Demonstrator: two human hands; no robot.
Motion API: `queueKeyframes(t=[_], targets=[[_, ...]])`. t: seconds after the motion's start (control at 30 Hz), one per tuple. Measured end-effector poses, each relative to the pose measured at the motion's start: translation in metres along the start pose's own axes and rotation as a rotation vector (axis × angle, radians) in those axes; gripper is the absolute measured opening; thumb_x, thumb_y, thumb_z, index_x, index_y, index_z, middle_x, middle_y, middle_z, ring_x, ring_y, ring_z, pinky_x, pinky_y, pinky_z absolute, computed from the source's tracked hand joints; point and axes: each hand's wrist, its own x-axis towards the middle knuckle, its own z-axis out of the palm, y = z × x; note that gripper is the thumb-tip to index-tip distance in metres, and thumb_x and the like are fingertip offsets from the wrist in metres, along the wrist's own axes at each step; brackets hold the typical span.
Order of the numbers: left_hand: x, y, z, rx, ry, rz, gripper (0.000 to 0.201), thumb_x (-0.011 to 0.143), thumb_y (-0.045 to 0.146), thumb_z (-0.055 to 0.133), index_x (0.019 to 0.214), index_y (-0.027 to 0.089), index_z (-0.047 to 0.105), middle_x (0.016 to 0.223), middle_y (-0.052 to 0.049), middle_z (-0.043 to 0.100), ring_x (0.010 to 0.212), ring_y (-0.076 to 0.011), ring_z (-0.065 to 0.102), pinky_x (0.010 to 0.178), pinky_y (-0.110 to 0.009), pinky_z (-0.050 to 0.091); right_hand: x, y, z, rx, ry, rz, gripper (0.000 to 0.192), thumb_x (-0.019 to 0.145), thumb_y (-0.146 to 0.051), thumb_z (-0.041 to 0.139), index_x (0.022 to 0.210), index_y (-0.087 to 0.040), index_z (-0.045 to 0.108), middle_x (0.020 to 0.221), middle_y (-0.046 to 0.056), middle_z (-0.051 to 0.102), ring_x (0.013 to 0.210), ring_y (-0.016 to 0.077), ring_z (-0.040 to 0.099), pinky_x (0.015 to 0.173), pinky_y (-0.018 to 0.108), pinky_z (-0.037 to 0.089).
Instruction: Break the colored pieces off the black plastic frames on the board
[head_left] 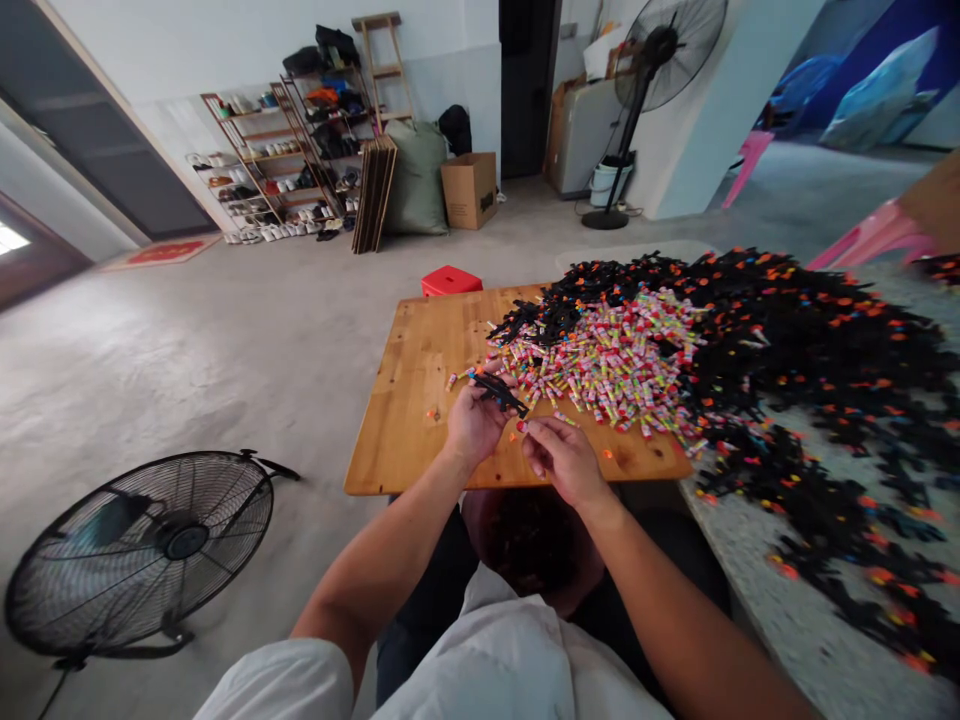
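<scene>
- From where I stand, the left hand (478, 425) has the black toy-like piece (499, 393) gripped between thumb and fingers, its near end pointing toward the other hand.
- The right hand (561, 452), just beside that end, has thumb and forefinger pressed together on a small red-ended piece (522, 426) (most of it is hidden, so I can't tell its full shape).
- To join the two well, I'd say the left grip should stay steady while the right fingertips do the fine lining-up; pushing at a slant could make the small piece slip.
- A light pinch close to the red end would probably give the best control.
- Just beyond the right hand spreads a heap of coloured tubes (615, 360), and farther out and to its right a heap of black pieces (802, 320); a sideways elbow might scatter either.
- Under and around both hands is the wooden table (397, 400), with a loose orange bit (433, 413) left of the grip.
- Below the hands, between the knees, sits a dark red tub (487, 560).
- Well off to the left is a floor fan (184, 540).
</scene>
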Motion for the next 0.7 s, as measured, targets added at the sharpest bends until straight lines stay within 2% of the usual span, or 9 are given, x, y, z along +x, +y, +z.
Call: queueKeyframes(t=[0.17, 0.3, 0.7], targets=[[-0.001, -0.0028, -0.001, 0.002, -0.033, -0.009, 0.046, 0.083, 0.019, 0.054, 0.127, 0.016, 0.066, 0.092, -0.007, 0.073, 0.074, -0.0171, 0.068, 0.065, -0.026, 0.052, 0.002, -0.0008, -0.0021, 0.09, 0.051, 0.06, 0.031, 0.075, -0.045, 0.086, 0.077, -0.017, 0.072, 0.057, -0.002, 0.065, 0.035, 0.0062, 0.046, 0.032, 0.018, 0.031], [-0.0013, -0.0027, -0.0021, 0.007, -0.06, -0.007, 0.043, 0.084, 0.019, 0.054, 0.125, 0.017, 0.067, 0.093, -0.007, 0.073, 0.076, -0.0173, 0.068, 0.068, -0.027, 0.052, 0.001, -0.0035, -0.003, 0.111, 0.062, 0.088, 0.031, 0.073, -0.044, 0.087, 0.077, -0.017, 0.074, 0.055, -0.002, 0.065, 0.035, 0.0059, 0.046, 0.031, 0.017, 0.03], [-0.0012, -0.003, -0.006, 0.039, -0.04, 0.018, 0.038, 0.085, 0.019, 0.054, 0.121, 0.017, 0.066, 0.092, -0.007, 0.073, 0.076, -0.0174, 0.068, 0.066, -0.026, 0.051, -0.0007, -0.0023, 0.0002, 0.12, 0.057, 0.108, 0.03, 0.072, -0.043, 0.088, 0.077, -0.017, 0.073, 0.056, -0.002, 0.065, 0.034, 0.0063, 0.046, 0.03, 0.018, 0.03]])
